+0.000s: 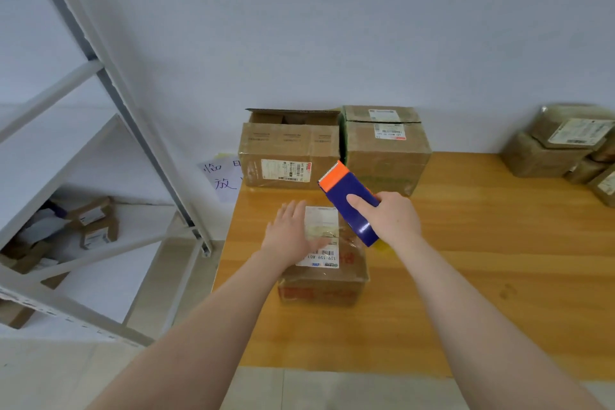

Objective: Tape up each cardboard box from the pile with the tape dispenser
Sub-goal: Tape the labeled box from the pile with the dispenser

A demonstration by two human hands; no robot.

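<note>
Small cardboard box [324, 263] on wooden table [466, 276], tape dispenser [349, 201] held above it.

Box: near the table's left front, closed, white shipping label [321, 236] on top, clear tape across the lid. Left hand [293, 231]: flat and open, fingers spread, palm pressed on the box top, gripping nothing. Right hand [391, 218]: closed around the blue dispenser, thumb along its side; orange toothed end points up and away, over the box's far right edge. Behind: open-topped box [289, 153] and sealed box [386, 150], side by side against the wall. Far right: stacked parcels [562, 143]. Left of table: grey metal shelf [100, 150] with small boxes; handwritten paper sign [221, 180].
</note>
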